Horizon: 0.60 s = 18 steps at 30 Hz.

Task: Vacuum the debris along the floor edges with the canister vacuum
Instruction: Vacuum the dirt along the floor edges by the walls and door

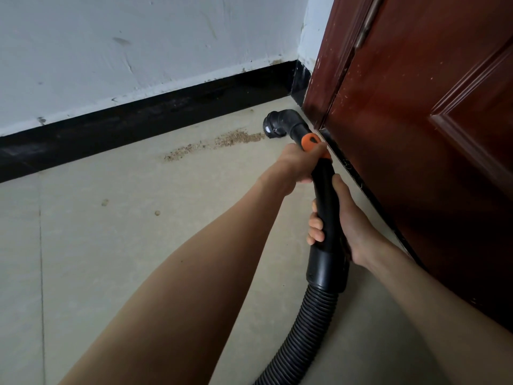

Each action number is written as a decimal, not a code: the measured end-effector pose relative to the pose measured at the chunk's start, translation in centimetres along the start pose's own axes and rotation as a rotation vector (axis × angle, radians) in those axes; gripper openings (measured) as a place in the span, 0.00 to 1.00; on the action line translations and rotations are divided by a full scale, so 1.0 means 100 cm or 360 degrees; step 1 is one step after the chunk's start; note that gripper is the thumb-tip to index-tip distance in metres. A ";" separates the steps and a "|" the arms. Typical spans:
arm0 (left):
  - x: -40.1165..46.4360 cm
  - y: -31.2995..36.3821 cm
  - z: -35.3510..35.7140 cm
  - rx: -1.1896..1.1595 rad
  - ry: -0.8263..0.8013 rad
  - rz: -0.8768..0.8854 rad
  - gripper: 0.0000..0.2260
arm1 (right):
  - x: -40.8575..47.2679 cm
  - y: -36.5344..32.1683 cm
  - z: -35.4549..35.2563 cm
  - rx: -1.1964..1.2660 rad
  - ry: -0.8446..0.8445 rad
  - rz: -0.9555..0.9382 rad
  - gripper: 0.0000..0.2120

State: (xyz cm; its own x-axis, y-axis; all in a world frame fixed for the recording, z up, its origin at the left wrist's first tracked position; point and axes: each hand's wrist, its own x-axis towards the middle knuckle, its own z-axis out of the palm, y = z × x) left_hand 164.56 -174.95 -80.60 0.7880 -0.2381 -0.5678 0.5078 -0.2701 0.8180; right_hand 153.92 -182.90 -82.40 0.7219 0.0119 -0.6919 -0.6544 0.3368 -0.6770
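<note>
Nearest, at six o'clock: two bare forearms reaching forward, and a black ribbed hose (298,337) curving up from the bottom edge into a smooth black cuff. Right hand (342,222) wrapped round the black wand (324,207) just above that cuff, fingertips showing on its left side, thumb lying along the tube. Left hand (298,162) farther up, toward one o'clock, clenched round the wand at its orange collar (312,141). Beyond the collar, a black elbow fitting bending left to a round nozzle (273,126), mouth down at the floor, close to the room corner. Touching the nozzle at its nine o'clock side, a trail of tan, sawdust-like debris (219,141) running off toward eight o'clock, parallel to the baseboard; two small stray bits nearer in, at nine o'clock. No containers in view. Pale beige tiled floor (125,259); black baseboard (138,119) under a scuffed white wall (138,45); dark red wooden door (430,134) filling the three o'clock side, paint-flecked, the wand lying just beside its lower edge.
</note>
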 end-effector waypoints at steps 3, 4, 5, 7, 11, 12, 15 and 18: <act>0.000 -0.004 -0.010 -0.0058 0.0001 -0.0004 0.18 | 0.001 0.002 0.008 -0.0024 -0.0014 0.0009 0.29; -0.001 -0.006 -0.012 -0.0087 -0.0002 -0.0001 0.18 | 0.001 0.003 0.010 -0.0026 -0.0021 0.0011 0.29; -0.003 -0.007 -0.015 -0.0108 -0.0003 0.0004 0.18 | 0.001 0.004 0.013 -0.0029 -0.0027 0.0011 0.29; -0.005 -0.008 -0.019 -0.0139 -0.0002 0.0015 0.15 | 0.001 0.006 0.018 -0.0032 -0.0027 0.0013 0.29; -0.010 -0.008 -0.028 -0.0181 0.0021 0.0011 0.10 | 0.003 0.008 0.026 -0.0047 -0.0053 0.0015 0.29; -0.011 -0.009 -0.031 -0.0175 0.0033 0.0013 0.10 | 0.003 0.009 0.029 -0.0052 -0.0063 0.0015 0.30; -0.011 -0.010 -0.038 -0.0175 0.0075 0.0028 0.11 | 0.006 0.010 0.035 -0.0053 -0.0089 0.0016 0.30; -0.010 -0.012 -0.046 -0.0188 0.0113 0.0042 0.11 | 0.010 0.010 0.042 -0.0075 -0.0120 0.0027 0.30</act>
State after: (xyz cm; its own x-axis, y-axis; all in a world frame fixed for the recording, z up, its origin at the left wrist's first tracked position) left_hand 164.75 -170.07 -80.61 0.8220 -0.1759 -0.5416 0.5209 -0.1517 0.8400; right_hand 154.93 -178.58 -82.68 0.7243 0.0887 -0.6838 -0.6753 0.2914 -0.6775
